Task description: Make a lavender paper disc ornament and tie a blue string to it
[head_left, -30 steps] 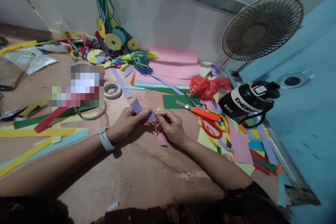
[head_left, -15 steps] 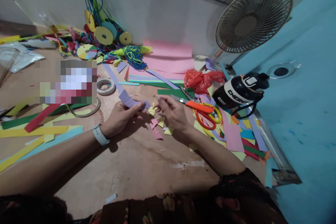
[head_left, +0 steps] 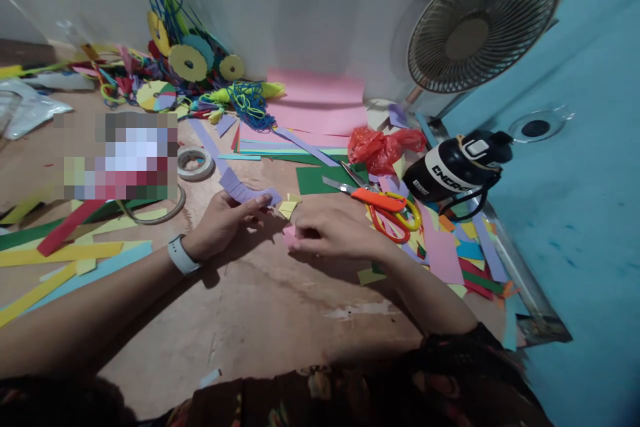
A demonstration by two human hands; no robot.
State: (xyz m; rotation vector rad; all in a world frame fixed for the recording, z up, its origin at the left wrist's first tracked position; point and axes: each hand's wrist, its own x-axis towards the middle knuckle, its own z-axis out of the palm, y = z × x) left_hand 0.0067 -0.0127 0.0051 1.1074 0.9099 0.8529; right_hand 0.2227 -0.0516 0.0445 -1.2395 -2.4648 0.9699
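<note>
Since half a second ago my right hand (head_left: 334,235) has dropped from mid-air flat onto the wooden board (head_left: 260,320), fingertips pressed on what looks like a small pink paper scrap (head_left: 289,239); blur keeps me from being sure it is pinched. My left hand (head_left: 220,225) still pinches the pleated purple paper strip (head_left: 245,190) between thumb and fingers, the strip running up and away from that grip. Yellow scraps (head_left: 288,207) lie just between both hands. Orange-handled scissors (head_left: 385,208) rest beyond my right hand.
</note>
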